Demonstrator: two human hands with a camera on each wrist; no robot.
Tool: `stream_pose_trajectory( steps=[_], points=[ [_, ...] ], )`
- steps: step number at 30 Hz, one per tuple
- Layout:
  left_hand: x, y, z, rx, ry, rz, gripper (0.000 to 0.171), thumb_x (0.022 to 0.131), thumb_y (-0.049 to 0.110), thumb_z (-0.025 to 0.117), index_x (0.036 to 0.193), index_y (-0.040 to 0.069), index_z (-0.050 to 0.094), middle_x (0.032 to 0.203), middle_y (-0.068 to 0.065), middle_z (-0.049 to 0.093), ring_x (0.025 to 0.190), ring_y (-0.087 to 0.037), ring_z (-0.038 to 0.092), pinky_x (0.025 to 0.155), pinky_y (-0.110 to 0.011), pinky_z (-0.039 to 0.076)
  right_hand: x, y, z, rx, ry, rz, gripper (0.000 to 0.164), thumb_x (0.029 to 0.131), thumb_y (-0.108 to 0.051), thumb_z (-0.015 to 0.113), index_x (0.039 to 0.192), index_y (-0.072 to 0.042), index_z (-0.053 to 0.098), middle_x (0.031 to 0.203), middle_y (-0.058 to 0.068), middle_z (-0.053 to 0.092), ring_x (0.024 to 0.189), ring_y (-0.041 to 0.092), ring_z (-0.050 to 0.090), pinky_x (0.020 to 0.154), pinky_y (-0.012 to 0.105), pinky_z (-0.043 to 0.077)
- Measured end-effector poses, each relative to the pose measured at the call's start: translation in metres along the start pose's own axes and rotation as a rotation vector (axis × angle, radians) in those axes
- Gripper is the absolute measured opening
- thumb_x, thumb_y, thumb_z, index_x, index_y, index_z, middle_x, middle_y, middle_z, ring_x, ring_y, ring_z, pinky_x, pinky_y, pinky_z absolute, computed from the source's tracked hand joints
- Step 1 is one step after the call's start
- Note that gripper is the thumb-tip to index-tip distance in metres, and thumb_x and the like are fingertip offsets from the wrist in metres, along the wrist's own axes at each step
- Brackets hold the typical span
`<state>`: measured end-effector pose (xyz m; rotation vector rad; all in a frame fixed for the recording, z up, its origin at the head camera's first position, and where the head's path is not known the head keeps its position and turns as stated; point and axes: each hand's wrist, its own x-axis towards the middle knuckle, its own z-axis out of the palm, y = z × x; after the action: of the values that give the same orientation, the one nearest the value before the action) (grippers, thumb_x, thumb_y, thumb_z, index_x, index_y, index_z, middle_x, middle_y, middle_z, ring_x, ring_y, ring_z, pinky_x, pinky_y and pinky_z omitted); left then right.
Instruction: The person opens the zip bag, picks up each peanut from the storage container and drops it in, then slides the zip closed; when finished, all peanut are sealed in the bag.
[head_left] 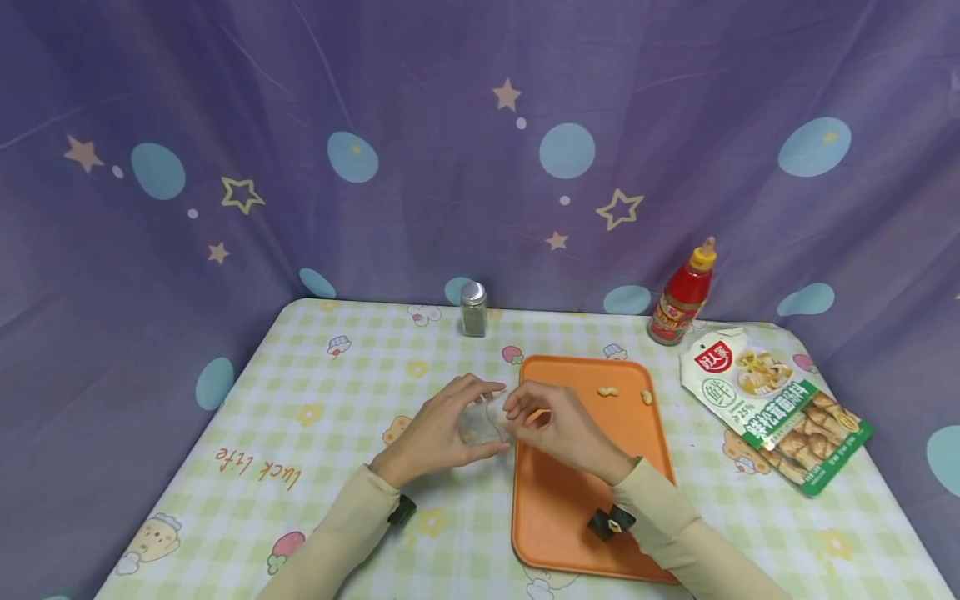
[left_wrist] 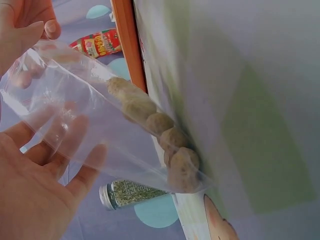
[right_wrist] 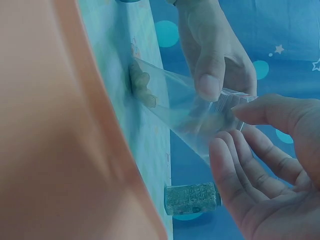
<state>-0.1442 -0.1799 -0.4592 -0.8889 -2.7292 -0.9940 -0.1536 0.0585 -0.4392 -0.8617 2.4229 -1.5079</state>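
Observation:
A clear plastic zip bag [head_left: 480, 425] is between my two hands, just left of the orange tray [head_left: 551, 533]. Several unshelled peanuts [left_wrist: 160, 122] lie along the bottom of the bag, down at the tablecloth. My left hand [head_left: 435, 433] holds the bag from the left, thumb on the near side and fingers beyond it. With thumb and fingertips, my right hand [head_left: 562, 429] pinches the ridged upper edge, partly over the tray. Two loose peanuts [head_left: 608, 392] rest near the tray's far right corner.
Behind the hands stands a glass shaker of dried herbs [head_left: 474, 312]. A red sauce bottle [head_left: 678, 304] with a yellow cap is at the back right. The green and white mushroom pouch [head_left: 776, 408] lies right of the tray. A purple curtain [head_left: 450, 100] hangs behind the table.

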Motion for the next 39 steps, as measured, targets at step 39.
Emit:
stream_pose_trajectory(
  steps=[39],
  points=[
    [-0.001, -0.001, 0.002, 0.047, -0.003, 0.006, 0.078, 0.084, 0.054, 0.083, 0.15, 0.022, 0.057, 0.129, 0.009, 0.061, 0.118, -0.005, 0.056, 0.104, -0.036, 0.055, -0.016, 0.091, -0.091, -0.481, 0.149, -0.023, 0.015, 0.082, -0.001, 0.085, 0.094, -0.007, 0.078, 0.087, 0.003, 0.078, 0.078, 0.014, 0.07, 0.071, 0.028, 0.057]
  ],
)
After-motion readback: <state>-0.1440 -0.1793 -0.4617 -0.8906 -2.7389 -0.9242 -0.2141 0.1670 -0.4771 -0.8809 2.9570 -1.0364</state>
